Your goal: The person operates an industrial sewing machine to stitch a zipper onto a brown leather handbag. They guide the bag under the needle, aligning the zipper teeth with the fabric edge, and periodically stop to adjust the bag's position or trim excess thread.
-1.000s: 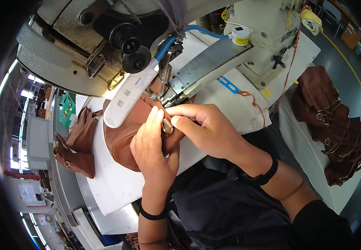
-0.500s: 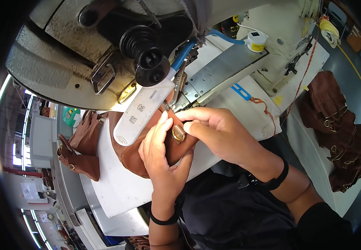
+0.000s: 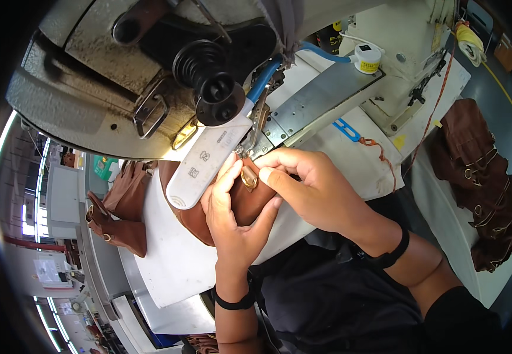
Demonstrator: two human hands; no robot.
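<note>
Arms (image 3: 232, 295): both come up from the bottom edge. The left one goes almost straight up, and the right one slants in from the low right.
Left hand (image 3: 232, 215): lies on the brown bag (image 3: 247, 207), back side up. Its fingers are close together and point up, with the thumb spread apart to the right.
Right hand (image 3: 318, 186): bent at the knuckles, pointing left. Its thumb and first finger pinch the bag's edge.
Bag place: over the white tabletop (image 3: 161, 277), partly hidden by the pale bar (image 3: 209, 159) of the sewing machine (image 3: 85, 112).
Bag direction: its top edge points up to the needle spot. I cannot tell its long way, because much is covered.
Gold ring (image 3: 248, 179): on the bag, between both hands.
Other bags: brown ones (image 3: 120, 203) sit to the left, and a pile (image 3: 480, 183) lies to the right.
</note>
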